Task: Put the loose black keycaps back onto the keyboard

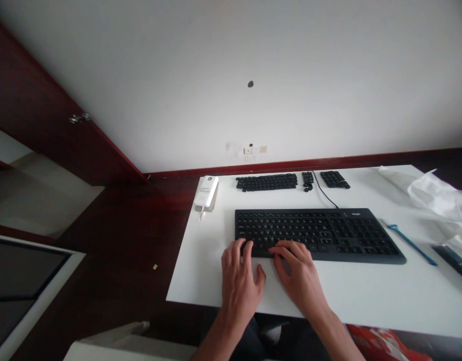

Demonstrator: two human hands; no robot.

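A black computer keyboard [370, 254] lies on the white table, its key positions dotted with small pale marks. My left hand [238, 276] rests at its lower left corner, fingers spread over the bottom rows and thumb held apart. Close by on the right, my right hand [296, 265] bends over the front edge by the bottom row. Its fingers are drawn together with the thumb, and what lies under their tips is hidden. Behind the keyboard, loose black keycaps are laid out in a wide group [266, 182], a narrow group [307, 180] and a block [333, 179].
A white power bank [207, 191] with a short cable lies at the table's [201, 260] left. A blue-handled brush [413, 244], crumpled white wrapping [422, 185] and a dark flat strip [454, 261] are on the right. The keyboard's cord [323, 190] runs backward. A dark red door [46, 100] stands left.
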